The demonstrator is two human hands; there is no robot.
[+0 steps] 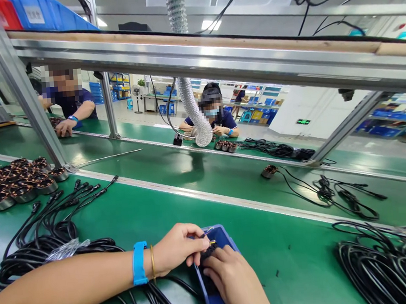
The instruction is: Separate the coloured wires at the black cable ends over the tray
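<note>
My left hand (182, 248), with a blue band at the wrist, is pinched on thin coloured wires (212, 241) above a small blue bin (233, 244). Yellow and dark strands poke out past the fingertips. My right hand (232, 274) reaches over the bin's near side, its fingers bent down among small dark pieces (208, 252). Its fingertips are partly hidden, so what they pinch does not show. Black cables (160, 298) run below my left forearm towards the bin.
Bundled black cables (55, 238) and copper-wound motor stators (19, 183) lie at left. More coiled cable (380, 264) is at right. A metal rail (192, 195) crosses the green bench. Beyond it are a single stator (269, 171), a flexible duct (190, 101) and two co-workers.
</note>
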